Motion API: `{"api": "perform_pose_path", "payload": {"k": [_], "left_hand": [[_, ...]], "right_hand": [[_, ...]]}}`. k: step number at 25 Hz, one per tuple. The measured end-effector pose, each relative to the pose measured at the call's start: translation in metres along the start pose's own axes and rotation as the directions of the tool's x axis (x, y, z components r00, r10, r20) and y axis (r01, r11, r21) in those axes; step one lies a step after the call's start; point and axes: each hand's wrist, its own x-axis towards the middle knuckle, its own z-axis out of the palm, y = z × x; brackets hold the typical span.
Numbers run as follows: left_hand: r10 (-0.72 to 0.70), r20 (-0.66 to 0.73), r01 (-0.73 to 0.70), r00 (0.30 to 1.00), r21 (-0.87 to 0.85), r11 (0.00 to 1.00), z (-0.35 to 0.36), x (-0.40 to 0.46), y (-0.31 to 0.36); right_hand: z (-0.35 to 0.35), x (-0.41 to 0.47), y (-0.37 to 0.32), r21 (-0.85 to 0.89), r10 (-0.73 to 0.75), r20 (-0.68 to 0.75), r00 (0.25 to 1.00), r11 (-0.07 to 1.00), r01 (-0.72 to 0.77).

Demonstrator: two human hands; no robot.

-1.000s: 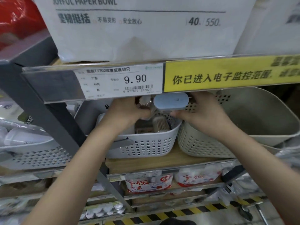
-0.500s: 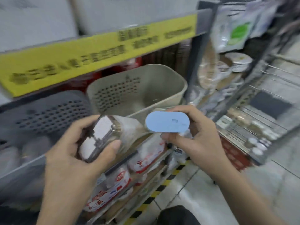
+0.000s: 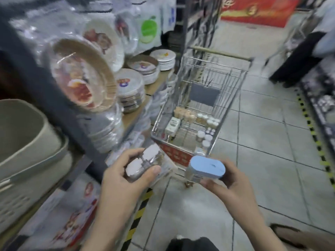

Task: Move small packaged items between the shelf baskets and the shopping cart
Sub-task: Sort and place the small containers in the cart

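The left hand [image 3: 125,176] gripped a clear packet [image 3: 143,164] and the right hand [image 3: 226,185] a blue-lidded container [image 3: 206,168], the shopping cart [image 3: 199,109] lying just beyond, nearer the right.

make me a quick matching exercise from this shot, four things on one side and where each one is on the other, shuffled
Things:
1. blue-lidded container
2. clear packet
3. small jars
4. beige basket

Places:
A. in the shopping cart
B. held in the left hand
C. on the shelf at far left
D. held in the right hand

Pairs: 1-D, 2-B, 3-A, 4-C
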Motion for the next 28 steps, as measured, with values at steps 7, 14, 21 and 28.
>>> {"api": "perform_pose_path", "payload": {"k": [7, 14, 21, 28], "left_hand": [[-0.187, 0.089, 0.186, 0.978, 0.02, 0.982, 0.073, 0.056, -0.041], [-0.34, 0.071, 0.331, 0.938, 0.111, 0.937, 0.09, 0.161, -0.084], [-0.346, 0.203, 0.312, 0.916, 0.183, 0.932, 0.142, 0.3, -0.13], [-0.487, 0.277, 0.405, 0.829, 0.304, 0.862, 0.181, 0.359, -0.189]], "right_hand": [[-0.06, 0.042, 0.057, 0.069, 0.221, -0.122, 0.968, 0.975, -0.213], [-0.05, 0.117, 0.096, 0.072, 0.344, -0.147, 0.927, 0.939, -0.337], [-0.038, 0.222, 0.112, 0.102, 0.407, -0.199, 0.892, 0.914, -0.394], [-0.033, 0.3, 0.145, 0.134, 0.524, -0.214, 0.824, 0.852, -0.506]]}}
